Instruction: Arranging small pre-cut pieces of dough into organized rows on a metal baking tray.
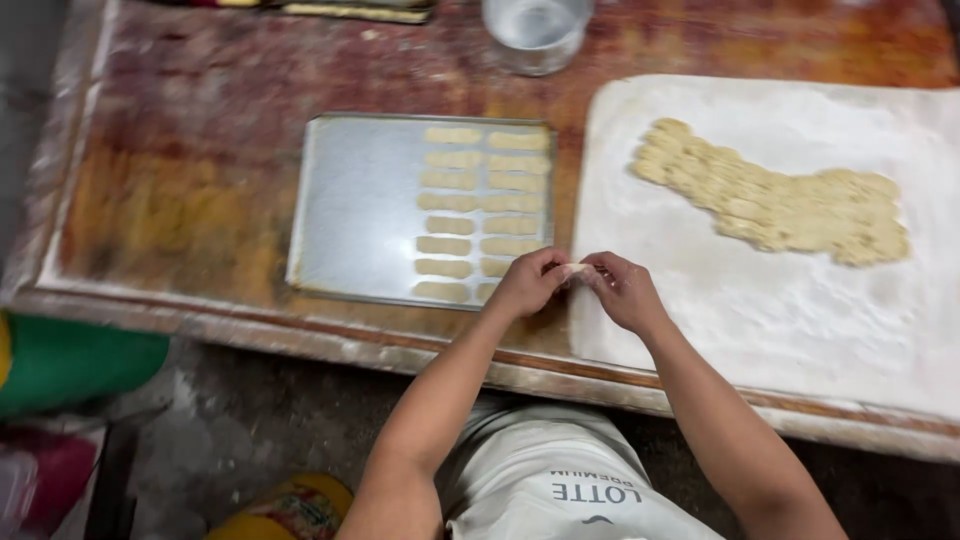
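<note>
The big worn wooden table (200, 190) fills most of the view; its red-brown top is dusted with flour, and it stands on a grey concrete floor (260, 420). On its right part lies a white floured sheet (780, 310), which I think keeps dough from sticking to the wood. On this sheet rests a flat slab of pale dough (780, 205), already cut with ragged edges, well apart from the hands.

In the middle of the table sits a metal baking tray (360, 200), just beside the white sheet, so a short reach is enough to fill it. Two neat columns of small dough strips (485, 205) lie on its right half, side by side without touching much; the left half of the tray is bare metal.

At the far edge stands a clear glass jar (535, 35), and some flat tools (350, 10) lie to its left; I cannot tell what they are. On the floor at the left I see a green container (70, 360).

The person's left hand (530, 283) and right hand (625, 290) meet above the edge between tray and sheet. The fingers of both are closed in a pinch on one small dough piece (580, 270), holding it between them, above the table near the tray's lower right corner.
</note>
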